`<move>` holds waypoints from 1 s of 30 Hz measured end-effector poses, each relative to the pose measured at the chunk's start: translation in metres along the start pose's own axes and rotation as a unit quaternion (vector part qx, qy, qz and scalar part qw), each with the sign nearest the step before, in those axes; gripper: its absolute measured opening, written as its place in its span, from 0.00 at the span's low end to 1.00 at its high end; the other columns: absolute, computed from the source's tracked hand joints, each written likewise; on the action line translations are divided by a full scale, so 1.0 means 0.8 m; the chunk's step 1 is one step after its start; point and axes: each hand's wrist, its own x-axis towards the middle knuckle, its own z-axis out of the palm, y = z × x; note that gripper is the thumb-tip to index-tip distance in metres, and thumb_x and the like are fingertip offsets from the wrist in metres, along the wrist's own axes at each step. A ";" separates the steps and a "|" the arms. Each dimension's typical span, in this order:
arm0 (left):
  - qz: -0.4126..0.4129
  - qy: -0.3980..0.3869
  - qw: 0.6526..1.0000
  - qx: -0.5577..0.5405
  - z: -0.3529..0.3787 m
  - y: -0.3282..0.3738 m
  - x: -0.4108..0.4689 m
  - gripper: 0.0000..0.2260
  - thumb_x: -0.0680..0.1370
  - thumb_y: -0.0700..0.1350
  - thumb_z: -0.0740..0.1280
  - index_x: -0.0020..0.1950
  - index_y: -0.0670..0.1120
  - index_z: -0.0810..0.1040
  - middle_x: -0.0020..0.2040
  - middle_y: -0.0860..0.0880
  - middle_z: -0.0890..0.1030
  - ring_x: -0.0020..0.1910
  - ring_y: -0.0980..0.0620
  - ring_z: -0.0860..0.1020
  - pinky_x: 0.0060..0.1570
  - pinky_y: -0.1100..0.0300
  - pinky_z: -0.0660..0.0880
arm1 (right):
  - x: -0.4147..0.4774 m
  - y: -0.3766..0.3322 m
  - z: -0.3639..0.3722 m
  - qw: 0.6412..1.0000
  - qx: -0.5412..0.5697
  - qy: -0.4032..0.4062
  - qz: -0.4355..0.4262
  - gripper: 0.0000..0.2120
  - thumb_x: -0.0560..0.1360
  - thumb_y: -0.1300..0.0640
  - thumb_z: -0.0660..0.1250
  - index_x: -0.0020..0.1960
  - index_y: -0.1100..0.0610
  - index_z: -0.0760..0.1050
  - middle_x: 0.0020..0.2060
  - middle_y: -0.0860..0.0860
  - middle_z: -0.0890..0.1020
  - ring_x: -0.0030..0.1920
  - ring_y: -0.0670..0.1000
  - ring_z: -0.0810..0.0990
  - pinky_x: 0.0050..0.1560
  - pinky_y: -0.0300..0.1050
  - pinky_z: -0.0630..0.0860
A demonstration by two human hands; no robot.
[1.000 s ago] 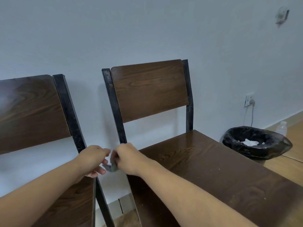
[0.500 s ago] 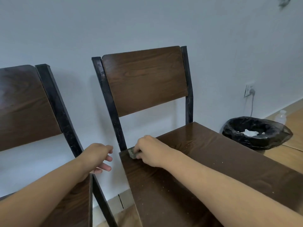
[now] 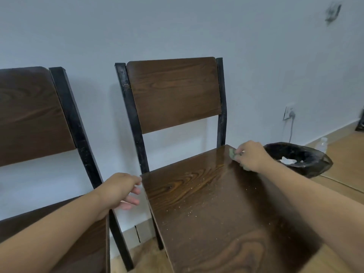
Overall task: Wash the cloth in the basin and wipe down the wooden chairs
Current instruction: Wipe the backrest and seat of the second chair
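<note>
Two dark wooden chairs with black metal frames stand against the wall. The right chair point(image 3: 197, 194) fills the middle; its seat carries light crumbs and a wet sheen along the back edge. My right hand point(image 3: 251, 155) presses a small greenish cloth point(image 3: 232, 152) onto the seat's back right corner, the cloth mostly hidden under my fingers. My left hand point(image 3: 120, 191) hovers between the two chairs by the seat's back left corner, fingers loosely apart, holding nothing. The left chair point(image 3: 33, 115) is partly cut off by the frame edge. No basin is in view.
A bin lined with a black bag point(image 3: 299, 158), white paper inside, sits on the floor right of the chair. A clear plastic bottle point(image 3: 322, 144) stands behind it. A wall socket with a plugged cable point(image 3: 289, 113) is above. Wooden floor runs to the right.
My right hand has slid the cloth along the seat's back edge from the left corner to the right corner. My left hand let go of the cloth and stayed near the left corner.
</note>
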 end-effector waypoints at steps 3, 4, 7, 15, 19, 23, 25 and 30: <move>-0.004 -0.004 1.000 -0.014 0.006 0.001 -0.013 0.12 0.83 0.47 0.66 0.64 0.42 0.77 0.56 0.40 0.82 0.52 0.40 0.86 0.45 0.52 0.84 | -0.026 -0.034 0.030 0.998 0.022 -0.035 -0.040 0.04 0.76 0.60 0.71 0.48 0.58 0.83 0.38 0.53 0.83 0.39 0.54 0.84 0.45 0.51 0.84; -0.008 -0.008 1.000 -0.023 0.008 0.001 -0.018 0.13 0.83 0.47 0.65 0.64 0.42 0.77 0.56 0.40 0.82 0.51 0.41 0.86 0.43 0.53 0.84 | -0.037 -0.048 0.039 0.997 0.019 -0.047 -0.055 0.05 0.75 0.59 0.71 0.50 0.55 0.83 0.41 0.52 0.83 0.41 0.53 0.84 0.48 0.53 0.84; -0.012 -0.018 0.999 -0.036 0.018 -0.002 -0.029 0.13 0.84 0.46 0.65 0.64 0.39 0.77 0.55 0.40 0.82 0.47 0.42 0.85 0.40 0.55 0.83 | -0.079 -0.098 0.068 0.990 0.024 -0.094 -0.100 0.14 0.75 0.55 0.72 0.60 0.50 0.81 0.55 0.53 0.81 0.53 0.55 0.81 0.58 0.56 0.80; 0.007 0.008 1.000 0.028 0.026 -0.013 -0.030 0.09 0.82 0.42 0.64 0.53 0.39 0.82 0.48 0.37 0.84 0.35 0.48 0.81 0.30 0.59 0.79 | -0.192 -0.195 0.104 0.912 0.034 -0.272 -0.304 0.11 0.75 0.54 0.71 0.56 0.51 0.83 0.52 0.55 0.82 0.52 0.51 0.76 0.57 0.43 0.73; 0.058 0.029 0.997 0.037 0.031 -0.010 -0.033 0.06 0.82 0.44 0.66 0.59 0.48 0.80 0.54 0.43 0.83 0.43 0.47 0.86 0.43 0.54 0.86 | -0.177 -0.167 0.087 0.926 0.004 -0.196 -0.321 0.12 0.77 0.57 0.67 0.60 0.52 0.82 0.55 0.51 0.83 0.47 0.46 0.78 0.56 0.43 0.75; 0.128 0.017 0.985 0.114 0.035 -0.013 -0.040 0.10 0.82 0.45 0.67 0.64 0.50 0.79 0.52 0.48 0.83 0.48 0.48 0.86 0.44 0.59 0.83 | -0.153 -0.097 0.055 0.947 -0.078 -0.125 -0.285 0.12 0.78 0.57 0.66 0.60 0.50 0.82 0.55 0.47 0.83 0.52 0.45 0.77 0.64 0.46 0.73; 0.177 0.013 0.965 0.191 0.033 -0.017 -0.045 0.13 0.82 0.47 0.69 0.66 0.53 0.77 0.55 0.53 0.81 0.49 0.55 0.82 0.50 0.59 0.80 | -0.134 -0.043 0.018 0.970 -0.104 -0.084 -0.204 0.11 0.78 0.58 0.67 0.58 0.52 0.83 0.53 0.48 0.83 0.42 0.41 0.76 0.58 0.42 0.75; 0.278 -0.031 0.903 0.327 0.020 -0.030 -0.063 0.19 0.79 0.53 0.71 0.68 0.64 0.73 0.61 0.63 0.74 0.58 0.62 0.76 0.59 0.66 0.74 | -0.083 0.058 -0.060 0.990 -0.134 0.048 -0.008 0.09 0.75 0.63 0.69 0.53 0.59 0.85 0.43 0.57 0.85 0.41 0.59 0.82 0.52 0.51 0.80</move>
